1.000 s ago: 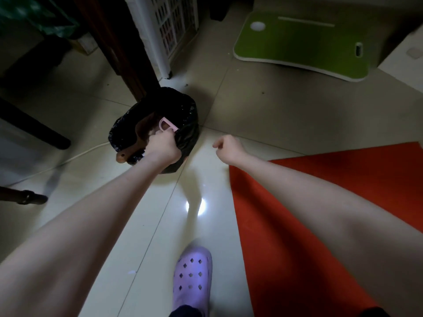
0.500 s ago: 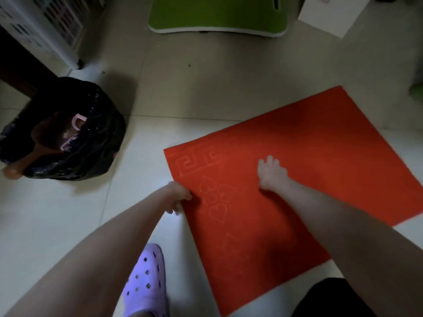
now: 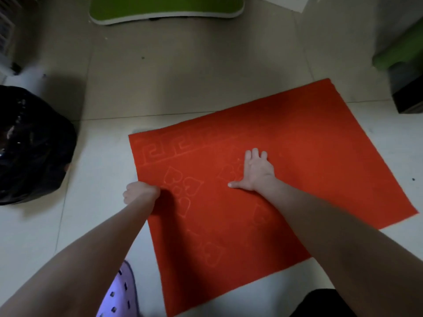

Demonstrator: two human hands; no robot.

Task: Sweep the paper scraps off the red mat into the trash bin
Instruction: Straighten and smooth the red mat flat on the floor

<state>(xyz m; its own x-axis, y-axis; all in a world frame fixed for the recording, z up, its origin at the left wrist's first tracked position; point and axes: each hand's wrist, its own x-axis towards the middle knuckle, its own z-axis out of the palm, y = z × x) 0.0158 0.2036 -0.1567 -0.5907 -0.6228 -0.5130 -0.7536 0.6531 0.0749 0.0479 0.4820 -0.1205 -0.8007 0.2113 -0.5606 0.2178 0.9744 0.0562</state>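
Left hand grips the embossed red fabric mat's nine-o'clock edge, right hand pressed flat, empty; no scraps show, so it likely needs only straightening

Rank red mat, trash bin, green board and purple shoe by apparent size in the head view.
1. red mat
2-3. trash bin and green board: similar, both cropped, unranked
4. purple shoe, cropped
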